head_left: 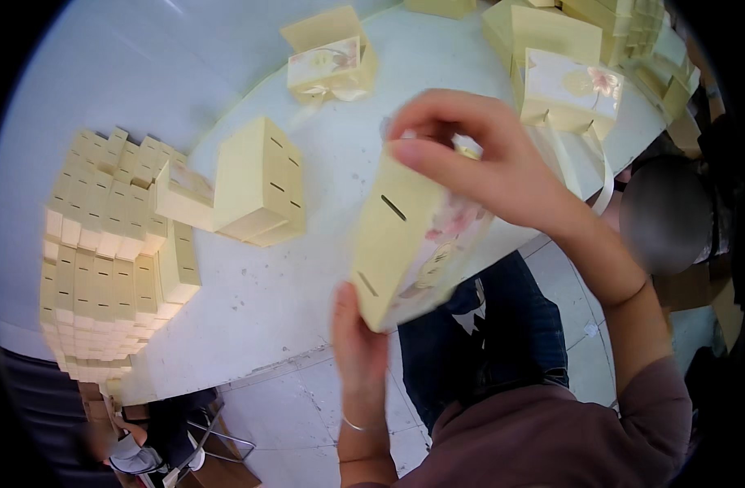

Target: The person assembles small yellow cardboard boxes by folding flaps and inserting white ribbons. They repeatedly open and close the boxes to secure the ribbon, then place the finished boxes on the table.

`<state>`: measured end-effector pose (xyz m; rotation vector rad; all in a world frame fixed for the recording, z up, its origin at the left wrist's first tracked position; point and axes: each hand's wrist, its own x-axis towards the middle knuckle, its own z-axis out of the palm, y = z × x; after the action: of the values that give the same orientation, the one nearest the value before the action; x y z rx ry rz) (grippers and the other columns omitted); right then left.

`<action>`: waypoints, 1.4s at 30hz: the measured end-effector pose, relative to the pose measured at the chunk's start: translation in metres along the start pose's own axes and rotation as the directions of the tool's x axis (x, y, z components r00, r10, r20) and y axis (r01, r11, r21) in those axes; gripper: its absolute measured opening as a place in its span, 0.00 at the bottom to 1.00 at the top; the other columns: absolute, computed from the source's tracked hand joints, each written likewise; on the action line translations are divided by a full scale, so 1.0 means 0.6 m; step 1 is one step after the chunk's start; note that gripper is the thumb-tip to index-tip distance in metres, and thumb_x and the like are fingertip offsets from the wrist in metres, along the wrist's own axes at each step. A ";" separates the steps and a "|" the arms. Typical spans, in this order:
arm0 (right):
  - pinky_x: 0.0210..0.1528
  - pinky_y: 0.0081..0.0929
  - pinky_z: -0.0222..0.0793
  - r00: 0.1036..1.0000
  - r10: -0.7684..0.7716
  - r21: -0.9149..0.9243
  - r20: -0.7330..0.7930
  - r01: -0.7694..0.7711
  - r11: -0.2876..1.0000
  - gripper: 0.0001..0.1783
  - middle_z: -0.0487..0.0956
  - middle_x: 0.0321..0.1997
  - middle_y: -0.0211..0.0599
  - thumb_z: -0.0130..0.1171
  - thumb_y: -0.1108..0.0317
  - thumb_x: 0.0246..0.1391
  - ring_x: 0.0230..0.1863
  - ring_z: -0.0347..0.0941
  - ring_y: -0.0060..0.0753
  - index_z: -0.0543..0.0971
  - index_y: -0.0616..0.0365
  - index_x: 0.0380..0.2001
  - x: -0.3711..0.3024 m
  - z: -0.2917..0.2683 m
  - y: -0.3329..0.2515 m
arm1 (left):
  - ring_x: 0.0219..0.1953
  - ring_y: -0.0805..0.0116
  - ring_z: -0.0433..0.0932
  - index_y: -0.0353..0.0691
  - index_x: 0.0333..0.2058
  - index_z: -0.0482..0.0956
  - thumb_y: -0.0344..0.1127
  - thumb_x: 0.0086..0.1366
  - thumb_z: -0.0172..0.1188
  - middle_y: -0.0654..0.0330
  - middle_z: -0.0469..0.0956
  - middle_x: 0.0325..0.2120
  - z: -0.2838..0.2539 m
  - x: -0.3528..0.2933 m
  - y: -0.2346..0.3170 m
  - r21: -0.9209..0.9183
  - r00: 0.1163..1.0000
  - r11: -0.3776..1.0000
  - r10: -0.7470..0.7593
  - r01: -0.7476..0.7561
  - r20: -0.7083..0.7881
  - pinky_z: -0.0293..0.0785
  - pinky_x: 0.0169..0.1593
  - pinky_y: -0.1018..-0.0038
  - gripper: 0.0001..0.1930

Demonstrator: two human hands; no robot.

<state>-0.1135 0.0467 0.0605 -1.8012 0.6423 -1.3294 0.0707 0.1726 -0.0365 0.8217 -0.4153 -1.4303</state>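
Observation:
A cream cardboard gift box [397, 220] is held up tilted over the near edge of the table. Its side has two dark slots, and a white panel with pink flowers faces right. My left hand [362, 337] grips its lower end, thumb on the slotted side, the other fingers mostly hidden behind. At the upper end, my right hand [490, 159] is curled over the edge, thumb against the box; its fingertips are partly hidden. Beyond it to the right stands a floral box [572, 85] with raised lid and white ribbons hanging down.
Slotted cream boxes [104, 236] are stacked high at the left of the white table [250, 317]. Nearer the middle stand larger boxes [258, 183]. A ribboned floral box [327, 61] sits at the back, with more boxes [624, 24] far right. Other people are at lower left and right.

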 end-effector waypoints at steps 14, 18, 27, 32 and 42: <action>0.37 0.36 0.67 0.758 0.365 -0.574 0.540 0.014 0.819 0.16 0.75 0.32 0.46 0.54 0.60 0.50 0.37 0.72 0.46 0.75 0.62 0.36 0.043 -0.031 0.126 | 0.53 0.56 0.59 0.38 0.47 0.62 0.39 0.48 0.67 0.47 0.58 0.47 0.010 -0.116 -0.108 0.807 0.792 0.183 0.401 -0.562 0.461 0.56 0.55 0.63 0.30; 0.38 0.35 0.67 0.734 0.532 -0.734 0.422 -0.067 0.676 0.17 0.73 0.43 0.47 0.53 0.65 0.49 0.38 0.72 0.47 0.73 0.58 0.43 0.009 -0.067 0.093 | 0.59 0.51 0.53 0.38 0.55 0.58 0.34 0.49 0.64 0.44 0.52 0.56 0.060 -0.052 -0.097 0.839 0.764 -0.250 0.348 -0.484 0.544 0.51 0.59 0.59 0.35; 0.38 0.40 0.68 0.546 0.591 -0.802 0.594 0.346 0.487 0.30 0.61 0.59 0.47 0.54 0.74 0.39 0.37 0.72 0.49 0.65 0.57 0.51 -0.029 -0.104 0.023 | 0.64 0.40 0.41 0.36 0.61 0.46 0.48 0.44 0.69 0.36 0.34 0.62 0.049 -0.021 -0.063 0.856 0.843 0.073 0.237 -0.512 0.484 0.45 0.61 0.53 0.52; 0.32 0.36 0.69 0.432 0.473 -0.639 0.768 0.565 0.522 0.31 0.65 0.52 0.49 0.56 0.74 0.37 0.33 0.73 0.47 0.64 0.59 0.50 0.030 -0.094 0.034 | 0.62 0.40 0.48 0.32 0.61 0.42 0.48 0.40 0.71 0.35 0.45 0.60 0.050 0.021 -0.059 0.873 0.845 0.056 0.286 -0.485 0.452 0.51 0.60 0.57 0.57; 0.27 0.33 0.69 0.339 0.470 -0.514 0.815 0.798 0.314 0.19 0.75 0.24 0.42 0.57 0.62 0.42 0.25 0.74 0.42 0.74 0.62 0.38 0.034 -0.044 0.033 | 0.57 0.47 0.59 0.32 0.61 0.39 0.42 0.34 0.71 0.42 0.54 0.56 -0.012 0.050 -0.032 0.795 0.816 0.201 0.228 -0.573 0.531 0.55 0.59 0.59 0.60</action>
<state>-0.1306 0.0120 0.0590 -3.2675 0.4302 0.5945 0.0660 0.1462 -0.0615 1.2767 -1.7382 -0.6375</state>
